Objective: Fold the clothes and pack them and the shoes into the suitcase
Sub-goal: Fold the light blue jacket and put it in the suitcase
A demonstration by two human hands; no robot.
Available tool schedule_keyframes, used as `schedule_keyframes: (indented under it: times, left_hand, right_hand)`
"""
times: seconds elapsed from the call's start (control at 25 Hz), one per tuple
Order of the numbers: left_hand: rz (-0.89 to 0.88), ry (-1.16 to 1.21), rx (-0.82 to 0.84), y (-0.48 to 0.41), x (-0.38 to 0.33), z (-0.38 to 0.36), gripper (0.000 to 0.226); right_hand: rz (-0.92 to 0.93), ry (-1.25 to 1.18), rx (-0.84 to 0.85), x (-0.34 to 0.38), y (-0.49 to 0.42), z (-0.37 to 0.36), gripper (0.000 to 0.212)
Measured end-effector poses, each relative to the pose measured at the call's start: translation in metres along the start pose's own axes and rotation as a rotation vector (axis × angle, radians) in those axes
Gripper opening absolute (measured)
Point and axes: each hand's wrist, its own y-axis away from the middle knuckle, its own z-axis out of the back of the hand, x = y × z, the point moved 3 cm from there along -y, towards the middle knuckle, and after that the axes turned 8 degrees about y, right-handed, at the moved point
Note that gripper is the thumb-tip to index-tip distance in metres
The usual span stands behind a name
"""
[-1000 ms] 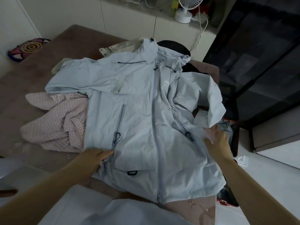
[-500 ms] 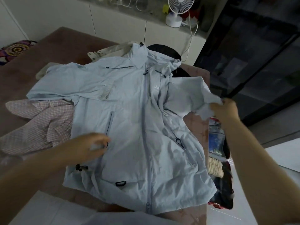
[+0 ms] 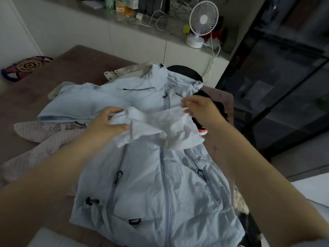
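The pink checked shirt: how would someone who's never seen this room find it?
Start at the big brown surface. On it lies a pale blue jacket; the shirt pokes out from under its left edge. It alone has a fine pink check.

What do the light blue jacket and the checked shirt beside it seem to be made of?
Jacket: thin synthetic fabric, probably nylon or polyester, with a slight sheen; it holds sharp, papery creases. Shirt: soft woven cloth, perhaps cotton, matte; it lies in loose, rounded folds.

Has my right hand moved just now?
Yes. The right hand, pinching the pale blue jacket's sleeve, has crossed inward from beyond the jacket's edge toward its centre zip.
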Motion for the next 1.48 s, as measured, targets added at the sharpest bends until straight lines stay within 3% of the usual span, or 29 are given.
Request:
schedule_keyframes:
  times: [0.08,0.2,0.36,0.44,0.52,0.6,0.72,0.8,0.92,1.0,1.08,1.16,1.24,1.32,1.4,1.48]
  left_hand:
    - [0.093,-0.190,-0.054,-0.024,0.021,0.035,0.038]
    - [0.178,-0.357,-0.046,-0.041,0.051,0.065,0.036]
    - [0.209,-0.403,-0.021,-0.046,0.078,0.076,0.038]
    - [0.186,-0.415,0.004,-0.055,0.089,0.078,0.043]
    - [0.126,-0.433,-0.043,-0.066,0.092,0.075,0.041]
    - [-0.002,-0.473,-0.086,-0.078,0.085,0.065,0.033]
    - [-0.174,-0.474,-0.036,-0.095,0.072,0.034,0.028]
    - [-0.226,-0.495,-0.049,-0.103,0.071,0.017,0.037]
    - [-0.124,-0.918,0.058,-0.115,0.088,0.010,0.063]
    - [-0.021,-1.037,0.124,-0.120,0.099,0.018,0.066]
    - [-0.106,-0.949,0.071,-0.123,0.098,0.028,0.038]
    - [-0.172,-0.766,-0.099,-0.121,0.081,0.045,0.020]
    - [-0.205,-0.579,-0.311,-0.117,0.056,0.062,0.018]
    - [-0.276,-0.397,-0.399,-0.112,0.018,0.063,0.011]
    - [-0.343,-0.205,-0.396,-0.107,-0.023,0.050,0.014]
    - [-0.388,-0.081,-0.397,-0.102,-0.062,0.027,0.022]
  right_hand:
    - [-0.094,0.323,-0.157,-0.042,-0.033,0.022,0.026]
    - [-0.284,0.458,-0.053,-0.092,-0.058,0.003,0.024]
    - [-0.375,0.531,0.008,-0.121,-0.066,-0.052,0.045]
    - [-0.373,0.648,0.048,-0.131,-0.068,-0.060,0.041]
    - [-0.322,0.545,-0.030,-0.134,-0.067,-0.044,0.029]
    - [-0.310,0.363,-0.218,-0.136,-0.056,-0.012,0.026]
    - [-0.291,0.371,-0.463,-0.140,-0.026,0.036,0.034]
    - [-0.311,0.347,-0.547,-0.152,-0.013,0.053,0.034]
    - [-0.428,0.412,-0.505,-0.162,-0.009,0.047,0.045]
    - [-0.246,0.652,-0.518,-0.150,-0.006,0.025,0.056]
    - [0.109,0.816,-0.381,-0.124,-0.002,-0.017,0.053]
    - [0.318,0.857,-0.077,-0.102,0.001,-0.065,0.058]
    - [0.292,0.786,0.161,-0.087,-0.004,-0.106,0.068]
    - [0.202,0.768,0.293,-0.079,-0.014,-0.144,0.075]
    - [0.166,0.766,0.288,-0.070,-0.021,-0.170,0.068]
    - [0.201,0.812,0.161,-0.049,-0.025,-0.182,0.047]
